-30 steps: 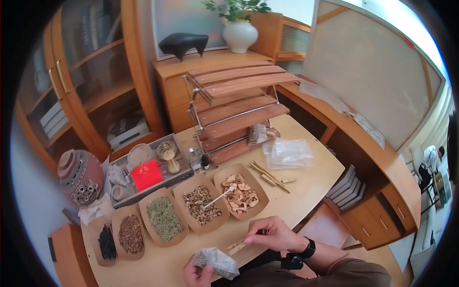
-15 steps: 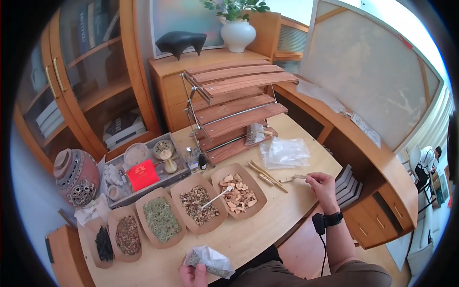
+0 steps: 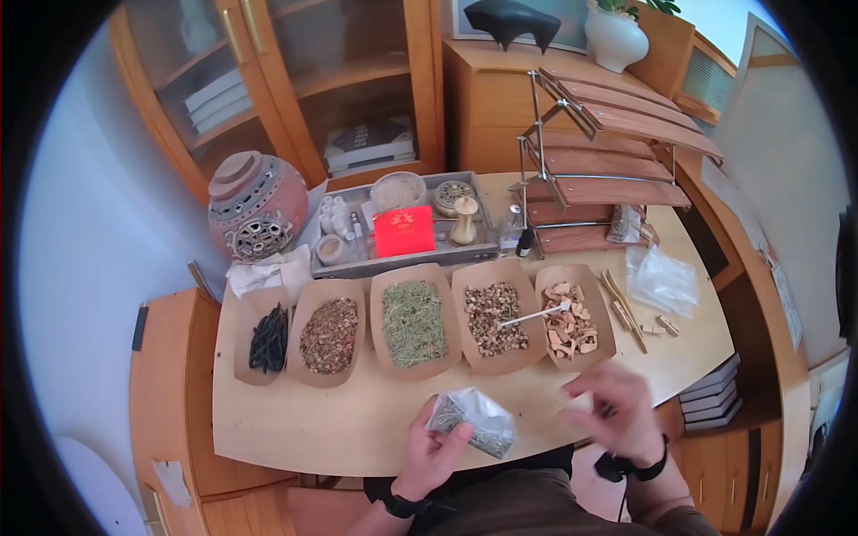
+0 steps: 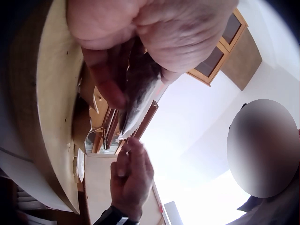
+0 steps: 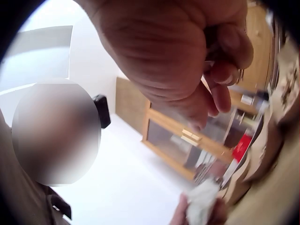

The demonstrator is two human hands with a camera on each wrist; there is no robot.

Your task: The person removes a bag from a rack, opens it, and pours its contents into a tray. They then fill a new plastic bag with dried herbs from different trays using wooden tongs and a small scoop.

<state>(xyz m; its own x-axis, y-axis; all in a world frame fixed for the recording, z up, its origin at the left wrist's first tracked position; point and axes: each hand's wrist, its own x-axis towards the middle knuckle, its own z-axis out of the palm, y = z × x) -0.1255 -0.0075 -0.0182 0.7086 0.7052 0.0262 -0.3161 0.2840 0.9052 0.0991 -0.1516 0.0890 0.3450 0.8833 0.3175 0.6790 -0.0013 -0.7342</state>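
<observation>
The left hand pinches a small clear bag of green dried herb between thumb and fingers, over the table's near edge. In the left wrist view the bag hangs under the palm. To the right of the bag is the right hand, blurred, with bent fingers, a gap between thumb and forefinger, and nothing visible in it. Behind the hands stand paper trays: black strips, reddish-brown bits, green herb, mixed chips with a small white spoon, and pale orange pieces.
Wooden sticks, small pieces and empty clear bags lie at the right. A slatted wooden rack holds another filled bag. Behind the trays are a grey box with a red packet and a patterned pot.
The right hand has let go of a small wooden piece by the sticks and come back toward the bag. The head view has turned left; the left hand still holds the bag.
</observation>
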